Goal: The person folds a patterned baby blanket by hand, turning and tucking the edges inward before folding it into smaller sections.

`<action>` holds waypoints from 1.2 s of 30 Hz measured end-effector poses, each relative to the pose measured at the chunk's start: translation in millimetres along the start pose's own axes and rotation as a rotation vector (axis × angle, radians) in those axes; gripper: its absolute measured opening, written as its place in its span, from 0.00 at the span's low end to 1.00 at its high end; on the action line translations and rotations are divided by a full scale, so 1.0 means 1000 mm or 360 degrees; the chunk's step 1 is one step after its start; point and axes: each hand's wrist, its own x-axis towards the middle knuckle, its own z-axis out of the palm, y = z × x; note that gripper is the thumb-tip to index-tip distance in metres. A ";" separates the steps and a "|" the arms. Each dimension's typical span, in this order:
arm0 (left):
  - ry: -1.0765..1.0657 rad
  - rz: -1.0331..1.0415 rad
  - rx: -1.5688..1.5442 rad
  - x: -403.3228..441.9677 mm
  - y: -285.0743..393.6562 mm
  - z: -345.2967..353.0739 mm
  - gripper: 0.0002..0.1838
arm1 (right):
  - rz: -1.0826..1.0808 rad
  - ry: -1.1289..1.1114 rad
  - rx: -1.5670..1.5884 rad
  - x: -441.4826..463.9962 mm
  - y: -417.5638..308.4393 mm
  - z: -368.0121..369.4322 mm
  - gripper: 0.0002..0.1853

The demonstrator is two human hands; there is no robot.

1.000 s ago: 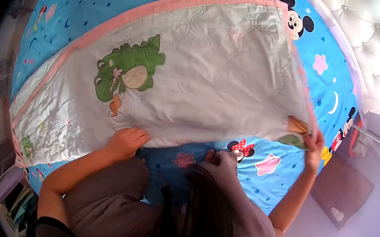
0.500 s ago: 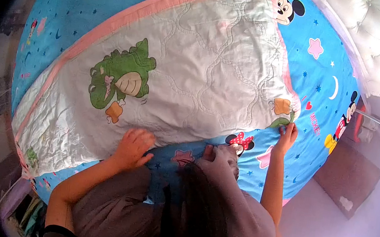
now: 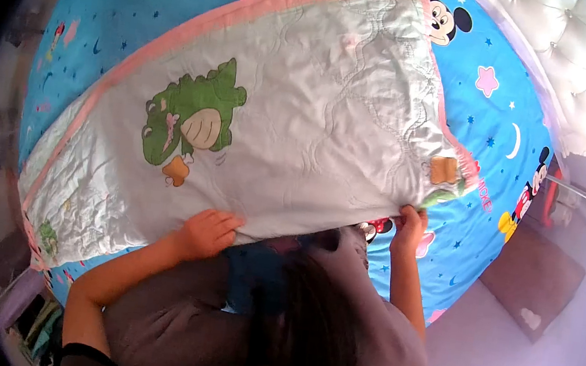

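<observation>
"Blue cartoon-print bedsheet underlies the work. What is nearest?"

"Trousered legs, close to the near edge of the crocodile-print quilt. A shifting knee could drag it askew."

"Hands?"

"Apart. Right hand pinches that edge; left hand lies on it, grip undetermined. Should the left be merely resting, uneven tension could skew the quilt."

"Condition of the quilt?"

"Spread over the bedsheet, rippled. Its right corner is crumpled; pressing it so could set a crease."

"Beyond?"

"Tufted headboard, clear of the quilt. No hazard noted."

Black fisheye corners, right-side glare.
</observation>
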 end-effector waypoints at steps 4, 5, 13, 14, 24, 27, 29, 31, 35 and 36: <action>-0.0621 0.0185 -0.0130 -0.001 -0.014 0.025 0.09 | -0.0103 0.0439 -0.0091 0.039 0.003 -0.008 0.13; -0.0808 0.0256 -0.0141 0.001 -0.015 0.028 0.11 | -0.0204 0.0347 -0.0070 0.050 -0.005 -0.021 0.18; -0.0670 -0.0243 -0.0366 0.080 -0.016 -0.001 0.11 | -0.1007 0.0150 -0.1272 0.087 -0.090 -0.026 0.07; -0.0569 -0.0234 -0.0351 0.094 -0.017 -0.003 0.11 | -0.1004 0.0167 -0.1251 0.078 -0.099 -0.023 0.07; 0.0091 0.0045 -0.0184 0.317 0.005 -0.003 0.18 | -0.2101 -0.0541 -0.1554 0.036 -0.116 -0.017 0.11; 0.0145 0.0320 0.0056 0.373 0.006 0.023 0.18 | -0.2020 -0.0659 -0.1574 0.044 -0.119 -0.018 0.13; -0.0031 0.0702 0.0169 0.394 -0.004 0.045 0.12 | -0.1902 -0.0687 -0.1562 0.045 -0.124 -0.022 0.10; -0.0282 0.0745 0.0136 0.401 -0.005 0.044 0.09 | -0.1792 -0.0702 -0.1561 0.051 -0.120 -0.028 0.08; -0.0221 0.0774 -0.0120 0.386 -0.005 0.054 0.01 | -0.0852 -0.0348 -0.1110 0.066 -0.113 -0.032 0.06; -0.0230 0.0770 -0.0128 0.385 -0.006 0.057 0.01 | -0.0575 -0.0302 -0.1130 0.073 -0.118 -0.028 0.09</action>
